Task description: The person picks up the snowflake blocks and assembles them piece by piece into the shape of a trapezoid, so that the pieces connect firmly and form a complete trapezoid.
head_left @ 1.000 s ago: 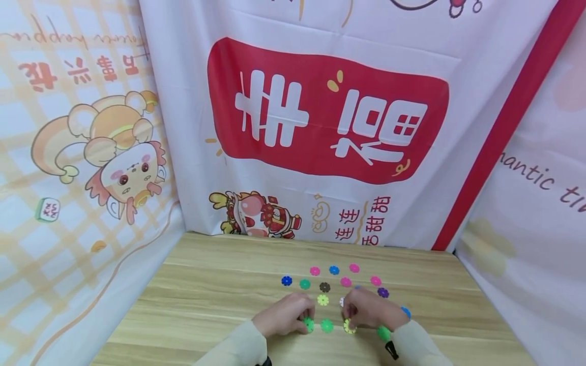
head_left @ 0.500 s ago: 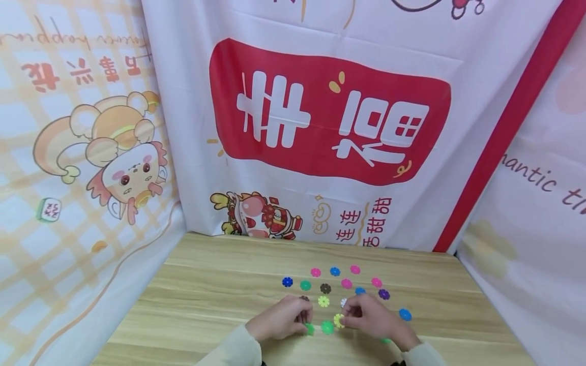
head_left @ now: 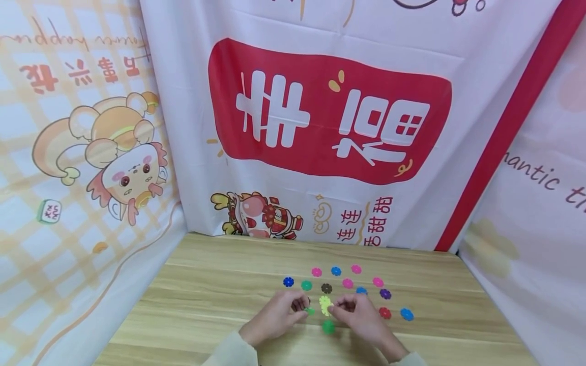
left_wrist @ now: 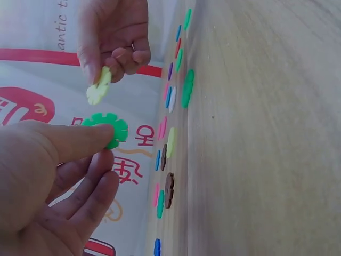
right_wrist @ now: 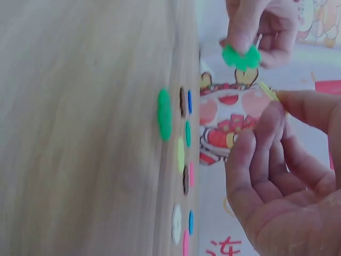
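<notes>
Both hands are raised above the table, facing each other. Between thumb and fingers, my left hand (head_left: 276, 314) pinches a green interlocking snowflake disc (left_wrist: 117, 128) with notched edges. My right hand (head_left: 364, 316) pinches a pale yellow snowflake disc (left_wrist: 98, 89) by its edge; in the right wrist view it shows nearly edge-on (right_wrist: 268, 91). A small gap separates the two discs in the left wrist view. Below the hands a green disc (head_left: 328, 327) lies flat on the table. Another yellow disc (left_wrist: 171, 142) lies on the table and overlaps the held one in the head view.
Several more snowflake discs lie spread behind the hands on the wooden table (head_left: 192, 305), among them a dark blue disc (head_left: 288, 281), a brown disc (head_left: 326, 288), a purple disc (head_left: 385, 294) and a red disc (head_left: 385, 313). Printed cloth (head_left: 192, 127) walls the table's back and sides.
The right hand has carried the yellow disc leftward, toward the left hand. The left hand has raised the green disc and turned it. A red disc at the right has come into view.
</notes>
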Tool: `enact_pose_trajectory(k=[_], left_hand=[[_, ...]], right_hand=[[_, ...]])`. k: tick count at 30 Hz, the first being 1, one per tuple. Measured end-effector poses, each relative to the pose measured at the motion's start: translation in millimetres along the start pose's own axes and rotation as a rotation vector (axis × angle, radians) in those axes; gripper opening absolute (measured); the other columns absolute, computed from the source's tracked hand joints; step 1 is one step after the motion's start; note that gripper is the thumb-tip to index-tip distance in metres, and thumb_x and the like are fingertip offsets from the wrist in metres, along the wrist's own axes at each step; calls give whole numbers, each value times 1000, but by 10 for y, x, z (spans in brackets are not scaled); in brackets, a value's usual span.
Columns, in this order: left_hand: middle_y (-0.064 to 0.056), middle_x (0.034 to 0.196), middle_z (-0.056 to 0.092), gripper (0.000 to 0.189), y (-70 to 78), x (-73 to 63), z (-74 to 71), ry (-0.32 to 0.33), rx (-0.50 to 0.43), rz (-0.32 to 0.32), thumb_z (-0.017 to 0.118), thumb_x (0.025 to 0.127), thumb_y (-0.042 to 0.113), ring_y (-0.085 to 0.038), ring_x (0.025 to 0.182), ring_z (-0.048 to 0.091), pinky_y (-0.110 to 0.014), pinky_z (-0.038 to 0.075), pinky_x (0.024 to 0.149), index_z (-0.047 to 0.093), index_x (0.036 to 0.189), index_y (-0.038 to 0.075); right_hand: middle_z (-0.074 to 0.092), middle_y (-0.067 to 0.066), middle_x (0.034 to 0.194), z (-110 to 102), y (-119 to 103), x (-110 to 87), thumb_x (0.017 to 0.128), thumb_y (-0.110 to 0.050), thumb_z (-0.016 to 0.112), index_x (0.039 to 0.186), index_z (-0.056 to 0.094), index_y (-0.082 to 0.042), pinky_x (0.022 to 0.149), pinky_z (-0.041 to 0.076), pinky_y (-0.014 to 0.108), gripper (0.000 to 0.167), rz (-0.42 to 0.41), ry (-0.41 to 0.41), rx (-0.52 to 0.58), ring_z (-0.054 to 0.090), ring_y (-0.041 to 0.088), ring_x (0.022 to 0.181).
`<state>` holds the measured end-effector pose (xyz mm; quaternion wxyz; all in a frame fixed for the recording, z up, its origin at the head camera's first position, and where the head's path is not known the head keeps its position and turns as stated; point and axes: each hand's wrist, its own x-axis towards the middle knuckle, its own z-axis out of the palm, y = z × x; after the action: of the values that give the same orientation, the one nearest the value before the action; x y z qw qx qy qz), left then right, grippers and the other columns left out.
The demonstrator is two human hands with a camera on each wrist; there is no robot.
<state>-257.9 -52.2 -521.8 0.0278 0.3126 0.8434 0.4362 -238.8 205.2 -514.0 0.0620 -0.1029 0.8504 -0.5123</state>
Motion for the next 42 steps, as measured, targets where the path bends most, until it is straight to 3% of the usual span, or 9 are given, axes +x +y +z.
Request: enact_pose_trajectory(k=[6, 15, 21, 26, 31, 35, 38, 42], left_hand=[[2, 97, 74, 12, 11, -14, 11, 87, -16, 20, 77, 94, 7, 2, 85, 65, -16, 59, 81, 70, 99, 15], [3, 97, 75, 14, 31, -23, 23, 129, -19, 52, 78, 93, 4, 1, 85, 65, -17, 59, 81, 70, 97, 15], [5, 97, 74, 16, 32, -24, 30, 147, 21, 77, 80, 91, 5, 3, 86, 64, -16, 59, 80, 70, 96, 17], [2, 97, 75, 16, 10, -18, 59, 186, 88, 180, 81, 89, 3, 2, 87, 66, -15, 59, 80, 71, 96, 13], [-2, 97, 77, 17, 0, -37, 86, 235, 157, 322, 83, 87, 0, -4, 89, 70, -12, 59, 82, 73, 95, 11], [-1, 96, 78, 18, -3, -59, 101, 266, 209, 369, 84, 85, -1, -3, 90, 71, -9, 57, 84, 74, 94, 12], [0, 95, 78, 18, -3, -66, 109, 261, 217, 368, 84, 86, 0, -3, 88, 71, -9, 57, 82, 74, 94, 12], [1, 96, 76, 15, 7, -82, 102, 190, 163, 330, 83, 89, 6, -4, 86, 70, -13, 59, 80, 72, 97, 11]], right_hand=[[70, 4, 89, 63, -108, 5, 94, -30, 80, 102, 74, -9, 67, 52, 19, 23, -7, 17, 58, 61, 12, 78], [68, 3, 86, 102, -159, 27, 94, -28, 80, 97, 74, -8, 65, 52, 19, 21, -6, 34, 75, 60, 10, 75], [71, 5, 88, 117, -153, 35, 94, -28, 80, 100, 75, -7, 66, 55, 20, 22, 5, 4, 100, 63, 13, 77], [74, 10, 90, 140, -148, 40, 95, -26, 79, 100, 74, -5, 66, 57, 21, 23, 5, -29, 126, 64, 11, 75], [74, 5, 86, 160, -174, 24, 94, -22, 80, 99, 75, -1, 66, 58, 21, 22, 16, -39, 169, 65, 10, 74], [75, 4, 85, 170, -182, 34, 94, -19, 80, 98, 75, 1, 68, 59, 20, 22, 23, -56, 201, 66, 10, 76], [74, 3, 87, 149, -166, 55, 95, -20, 79, 100, 76, 0, 68, 59, 19, 21, 15, -82, 185, 66, 10, 77], [74, 3, 89, 72, -130, 53, 95, -21, 79, 101, 77, -5, 66, 56, 18, 17, -13, -139, 100, 64, 10, 77]])
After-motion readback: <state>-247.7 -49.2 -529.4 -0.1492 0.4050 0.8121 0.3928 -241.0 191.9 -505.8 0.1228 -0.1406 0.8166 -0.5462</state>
